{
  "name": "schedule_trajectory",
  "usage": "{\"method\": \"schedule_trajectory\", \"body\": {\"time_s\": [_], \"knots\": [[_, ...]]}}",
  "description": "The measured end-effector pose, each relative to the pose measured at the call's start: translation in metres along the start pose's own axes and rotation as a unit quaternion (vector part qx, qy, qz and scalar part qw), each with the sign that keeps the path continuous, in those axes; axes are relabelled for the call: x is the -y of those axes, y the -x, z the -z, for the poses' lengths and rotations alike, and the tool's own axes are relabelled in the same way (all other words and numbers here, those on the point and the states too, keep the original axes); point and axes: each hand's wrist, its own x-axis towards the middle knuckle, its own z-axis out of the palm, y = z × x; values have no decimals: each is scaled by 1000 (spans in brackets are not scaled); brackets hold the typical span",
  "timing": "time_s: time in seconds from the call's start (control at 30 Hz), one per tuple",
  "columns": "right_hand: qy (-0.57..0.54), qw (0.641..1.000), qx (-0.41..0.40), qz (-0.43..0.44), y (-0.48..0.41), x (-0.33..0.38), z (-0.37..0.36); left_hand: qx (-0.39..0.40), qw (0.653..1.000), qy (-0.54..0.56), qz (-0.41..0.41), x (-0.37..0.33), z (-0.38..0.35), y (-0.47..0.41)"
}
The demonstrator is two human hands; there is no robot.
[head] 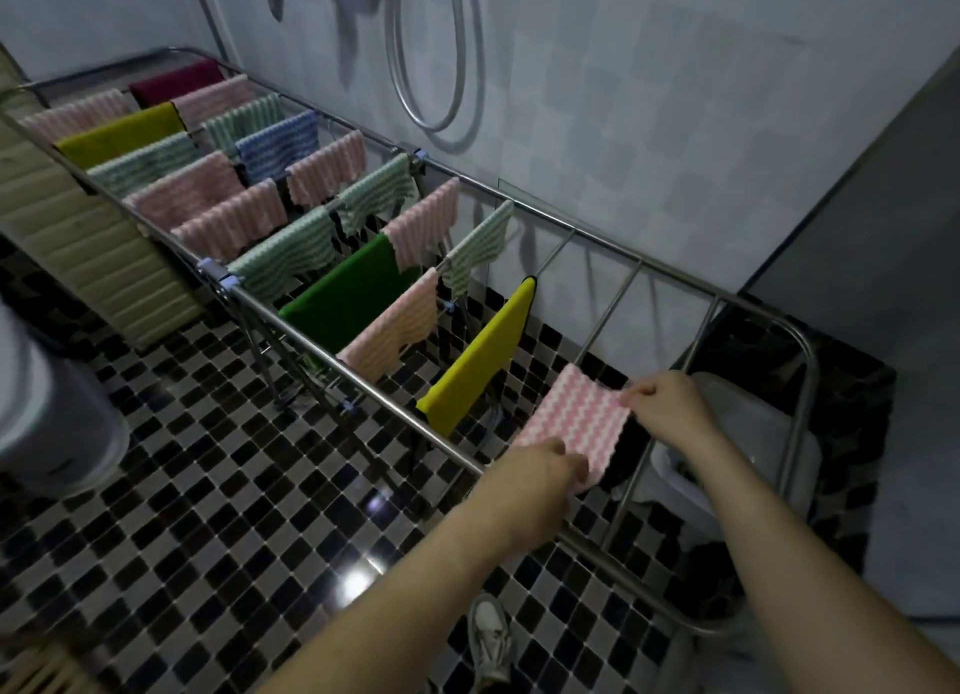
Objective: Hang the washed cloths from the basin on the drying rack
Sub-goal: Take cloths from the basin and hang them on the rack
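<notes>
Drying rack (363, 381) runs along the wall with 17 cloths hung. Left to right by type:
- 7 pink-striped cloths (187, 191)
- 2 yellow cloths (122, 134)
- 1 maroon cloth (176, 82)
- 5 green-striped cloths (285, 254)
- 1 blue-striped cloth (278, 145)
- 1 plain green cloth (353, 288)

No. 18, the held pink cloth (571, 415), is spread over the rack's right end, just beside the second yellow one. Left hand (540, 467) pinches its near corner. Right hand (670, 407) pinches its right edge. Both sets of fingers are clamped on fabric.
</notes>
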Motion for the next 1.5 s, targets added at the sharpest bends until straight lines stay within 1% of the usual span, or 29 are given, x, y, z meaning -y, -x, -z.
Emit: {"method": "schedule_trajectory", "body": {"time_s": [0.07, 0.1, 0.17, 0.23, 0.27, 0.33, 0.37, 0.4, 0.47, 0.6, 0.7, 0.77, 0.83, 0.97, 1.1, 1.13, 1.27, 1.43, 1.5], "knots": [[37, 999, 10, -4, 1, -4, -2, 36, 999, 11, -7, 2, -5, 1], [44, 999, 8, 3, -3, -4, -2, 29, 999, 29, 2, 2, -5, 0], [32, 999, -3, 21, -6, 3, -5, -44, 996, 49, 62, 10, -3, -1], [-42, 999, 6, 24, -16, 9, -11, -113, 981, 19, 154, 24, -3, -5], [-100, 995, 25, 13, -17, 14, -15, -128, 975, 9, 183, 33, -2, -3], [-207, 974, 91, -25, -25, 17, -23, -100, 970, 23, 222, 43, -4, -3], [-231, 965, 118, -34, -28, 17, -27, -80, 969, 31, 230, 44, -4, -3], [-240, 961, 130, -35, -30, 16, -32, -67, 972, 29, 225, 44, -5, -4], [-246, 961, 121, -28, -33, 13, -38, -72, 976, 15, 204, 42, -6, -6], [-184, 981, 50, 31, -43, 14, -36, -111, 976, 27, 185, 43, -10, -9], [-126, 989, -25, 70, -46, 17, -31, -118, 976, 42, 176, 48, -9, -7], [-107, 990, -38, 84, -47, 18, -30, -108, 978, 53, 170, 50, -7, -6], [-76, 991, -25, 103, -46, 20, -30, -96, 980, 46, 166, 50, -6, -5], [-9, 988, -30, 154, -42, 24, -27, -106, 979, 22, 171, 47, -7, -5], [56, 971, 68, 222, -38, 26, -29, -83, 978, 17, 192, 46, -4, -5], [73, 966, 81, 234, -37, 26, -30, -74, 977, 22, 198, 46, -4, -5], [114, 959, 97, 240, -38, 29, -29, -51, 975, 45, 212, 48, -2, -3], [180, 946, 117, 245, -35, 40, -23, -48, 975, 46, 212, 46, -3, -2], [200, 939, 115, 257, -34, 49, -20, -58, 974, 48, 214, 46, -2, 3]]}}
